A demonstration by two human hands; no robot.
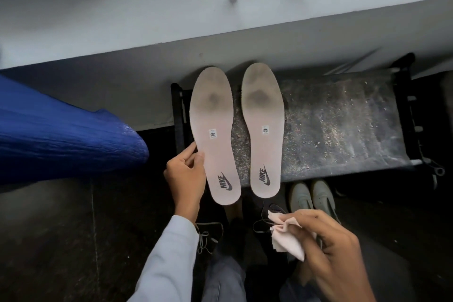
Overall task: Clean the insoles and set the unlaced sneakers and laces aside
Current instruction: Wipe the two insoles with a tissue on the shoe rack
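Two pale pink insoles with dark logos lie side by side on a dusty black shoe rack, toes pointing away from me. My left hand pinches the heel-side edge of the left insole. The right insole lies untouched. Both have grey dirt marks near the toes. My right hand holds a crumpled pale pink wipe below the rack. Grey laces lie loose on the dark floor beside dark sneakers that are hard to make out.
A pair of grey-green shoes sits under the rack's front edge. A blue cloth-covered shape fills the left side. A white ledge with metal bars runs behind the rack. My grey trouser legs are at the bottom.
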